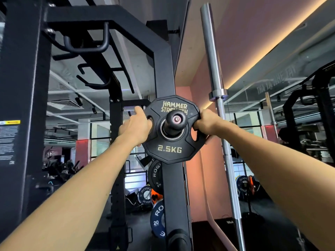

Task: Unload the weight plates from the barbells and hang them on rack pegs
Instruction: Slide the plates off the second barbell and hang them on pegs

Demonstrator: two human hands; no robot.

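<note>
Gripping the 2.5KG plate [170, 130] by its cut-outs, left hand [136, 126] at nine o'clock, right hand [204, 122] at three; threading onto the rack peg [175, 120], not yet releasing; probably nearing this plate's finish.

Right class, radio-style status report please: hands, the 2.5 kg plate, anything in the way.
Left hand and right hand both gripping the plate's cut-outs. 2.5 kg plate threaded on the rack peg. Upright barbell just right, clear of it.

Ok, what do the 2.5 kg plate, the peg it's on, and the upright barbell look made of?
2.5 kg plate: likely rubber or urethane coating, matte black with raised lettering. Peg: black-coated, probably metal; bare metal bolt at the tip. Barbell: bright steel or chrome, reflective.
</note>
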